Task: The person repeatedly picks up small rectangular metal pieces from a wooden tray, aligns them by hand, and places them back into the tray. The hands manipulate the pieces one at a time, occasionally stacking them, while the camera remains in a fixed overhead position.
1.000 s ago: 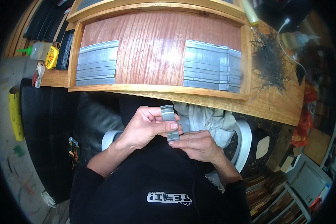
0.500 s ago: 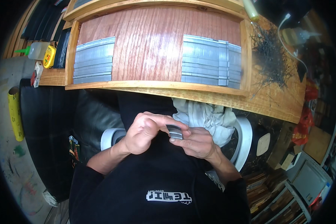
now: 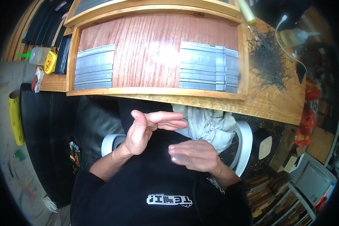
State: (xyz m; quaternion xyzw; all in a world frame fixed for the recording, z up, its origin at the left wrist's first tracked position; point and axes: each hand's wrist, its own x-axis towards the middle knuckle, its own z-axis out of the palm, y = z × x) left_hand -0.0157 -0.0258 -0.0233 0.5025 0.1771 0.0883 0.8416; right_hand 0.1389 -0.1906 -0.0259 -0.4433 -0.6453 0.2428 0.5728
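Observation:
Above my lap, my left hand (image 3: 147, 128) is open, with the thumb raised and the fingers stretched to the right. Nothing shows in it. To its right and a little nearer to me is my right hand (image 3: 196, 155), its fingers and thumb drawn together. A greyish smear shows by its thumb, but what it holds, if anything, I cannot make out. The hands are apart. Beyond them stands a shallow wooden tray (image 3: 150, 91) with flat grey metallic strips stacked at its left (image 3: 94, 67) and right (image 3: 199, 67) ends.
A second wooden frame (image 3: 147, 6) lies behind the tray. Dark thin scraps (image 3: 269, 60) are heaped on the table's right, near a clear bottle (image 3: 290, 37) and white cable. At left are a green-tipped bottle (image 3: 39, 55) and yellow container (image 3: 50, 62). A pale cloth (image 3: 211, 126) hangs below the table edge.
My hands have separated: the left has opened its fingers, and the right has moved slightly nearer to me. The small curved grey stack between them no longer shows. The view has shifted slightly.

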